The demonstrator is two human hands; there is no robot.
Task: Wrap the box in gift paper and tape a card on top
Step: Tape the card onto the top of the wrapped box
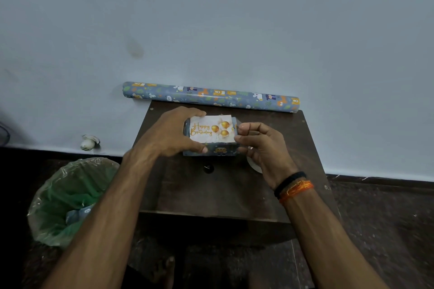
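Observation:
A small box wrapped in blue animal-print gift paper (220, 150) stands on the dark wooden table (211, 190). A white "Happy Birthday" card with gold balloons (211, 129) lies on its top. My left hand (173, 132) grips the box's left end, thumb on the front face and fingers over the far edge. My right hand (260, 145) is at the box's right end, thumb and fingertips pinching at the card's right edge. What the fingers pinch there is too small to tell. A white tape roll (254, 166) peeks out from under my right hand.
The gift paper roll (211, 96) lies along the table's far edge against the wall. A bin with a green liner (70, 199) stands on the floor at the left, paper scraps inside. A small white object (89, 142) sits by the wall. A small dark round thing (208, 168) lies mid-table.

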